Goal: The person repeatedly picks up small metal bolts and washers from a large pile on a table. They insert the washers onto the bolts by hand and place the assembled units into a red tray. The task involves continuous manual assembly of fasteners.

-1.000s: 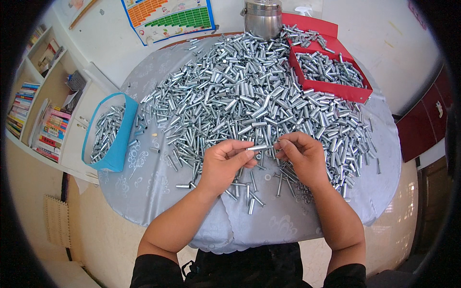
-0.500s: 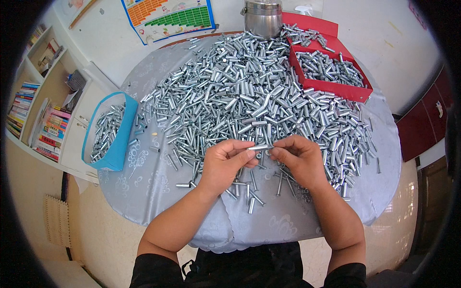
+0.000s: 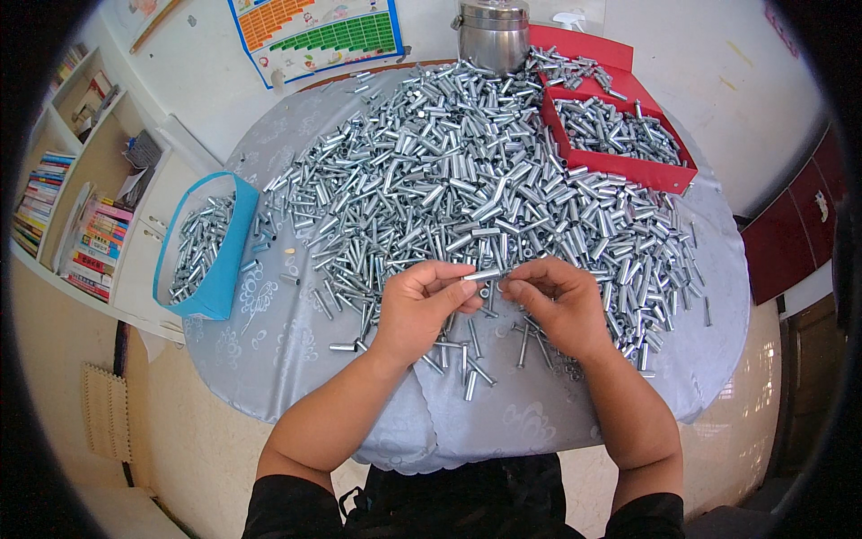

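Observation:
A shiny silver metal sleeve lies level between my two hands, above the near edge of a wide heap of loose metal sleeves and bolts. My left hand pinches it between thumb and fingers near its left end. At the sleeve's right end, my right hand has its thumb and forefinger pressed together; whatever is between them is too small and covered to make out. Several loose bolts and a short sleeve lie on the cloth below my hands.
A blue bin of metal pieces stands at the left of the round table with its grey cloth. At the back right sits an open red box filled with similar pieces, beside a steel pot. Shelves of books are farther left.
My right hand has turned slightly at the sleeve's right end, its fingers curling a little more. The left hand and the sleeve have barely moved.

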`<action>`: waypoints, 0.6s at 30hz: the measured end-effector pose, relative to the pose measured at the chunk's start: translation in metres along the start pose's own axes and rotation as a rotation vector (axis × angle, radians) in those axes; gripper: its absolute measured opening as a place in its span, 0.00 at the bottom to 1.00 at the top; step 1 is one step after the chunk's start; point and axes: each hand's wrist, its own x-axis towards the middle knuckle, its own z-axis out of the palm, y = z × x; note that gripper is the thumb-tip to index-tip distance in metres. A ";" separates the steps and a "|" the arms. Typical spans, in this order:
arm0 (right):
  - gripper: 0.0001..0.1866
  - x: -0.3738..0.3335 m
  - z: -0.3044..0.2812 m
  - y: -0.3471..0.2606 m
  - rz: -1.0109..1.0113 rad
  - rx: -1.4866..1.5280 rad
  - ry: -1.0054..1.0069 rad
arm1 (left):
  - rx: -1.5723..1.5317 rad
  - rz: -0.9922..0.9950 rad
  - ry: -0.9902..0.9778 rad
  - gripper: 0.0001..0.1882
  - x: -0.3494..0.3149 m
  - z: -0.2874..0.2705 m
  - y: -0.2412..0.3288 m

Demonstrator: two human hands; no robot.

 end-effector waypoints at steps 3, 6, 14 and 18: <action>0.06 0.000 0.001 -0.001 0.023 0.077 -0.001 | -0.014 -0.010 -0.009 0.11 0.000 0.001 0.001; 0.06 0.001 0.001 0.000 0.049 0.208 0.022 | -0.024 -0.021 -0.021 0.11 0.000 0.000 0.001; 0.06 0.001 -0.001 -0.003 0.082 0.152 0.027 | -0.034 -0.027 -0.024 0.11 -0.001 0.001 0.002; 0.06 0.002 0.000 -0.001 0.054 0.171 0.031 | -0.043 -0.020 -0.012 0.10 0.000 -0.001 0.002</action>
